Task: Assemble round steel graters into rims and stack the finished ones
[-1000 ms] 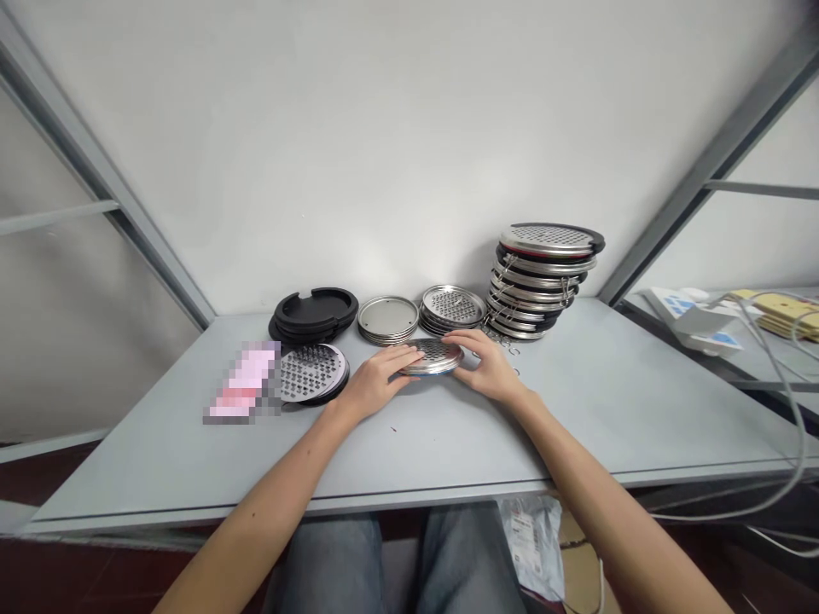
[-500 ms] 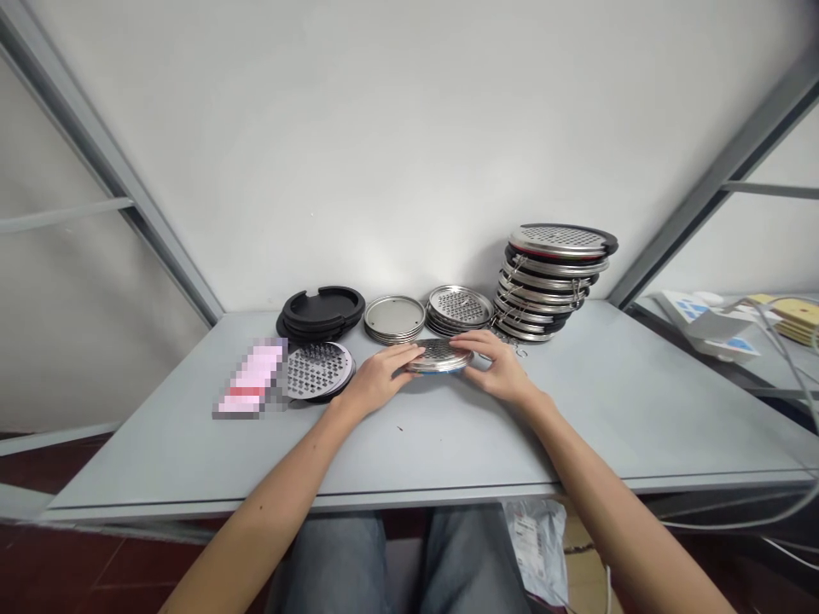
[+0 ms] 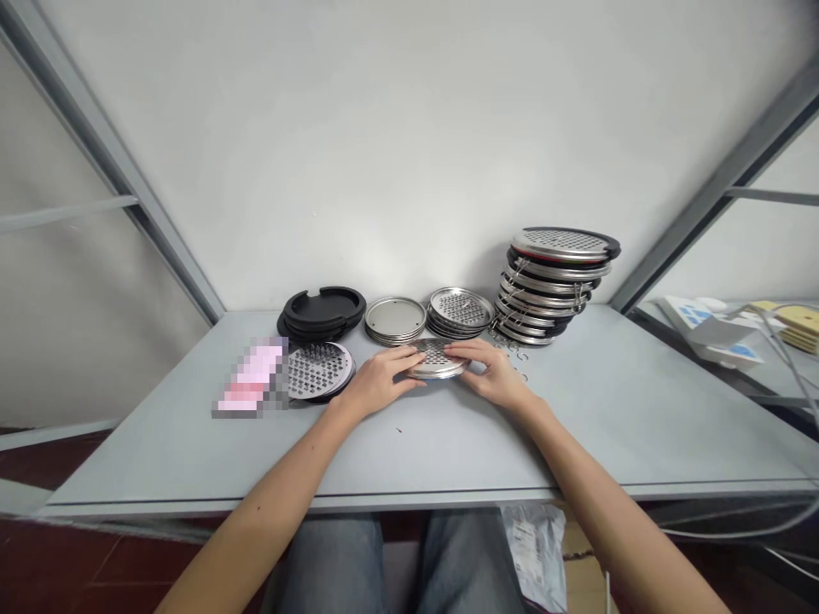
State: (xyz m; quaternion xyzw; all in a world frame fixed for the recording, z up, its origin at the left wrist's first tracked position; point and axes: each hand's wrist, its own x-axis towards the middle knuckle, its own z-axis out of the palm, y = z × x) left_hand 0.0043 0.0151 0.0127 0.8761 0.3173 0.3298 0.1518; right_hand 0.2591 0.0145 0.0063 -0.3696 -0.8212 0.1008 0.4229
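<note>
Between my hands, a round metal grater disc [image 3: 437, 362] is held just above or on the tabletop; I cannot tell which. My left hand [image 3: 379, 381] grips its left edge, fingers on top and thumb low at the near side. On the opposite edge my right hand [image 3: 496, 373] does the same. Behind the disc are a stack of similar grater discs [image 3: 461, 307] and a stack of plain round metal plates [image 3: 395, 318]. Small metal rings or hooks [image 3: 512, 345] lie beyond my right hand.
Black round holders [image 3: 323, 311] are piled at the back left, with flat grater plates [image 3: 318, 372] before them. Beside those lies a blurred-out pink item [image 3: 252, 375]. A tall stack of graters with black rims [image 3: 556, 286] rises at the back right. A wall closes the rear.
The disc has tilted slightly, so more of its perforated top shows and the blue strip under its near edge has dropped from sight. Both hands keep their hold.
</note>
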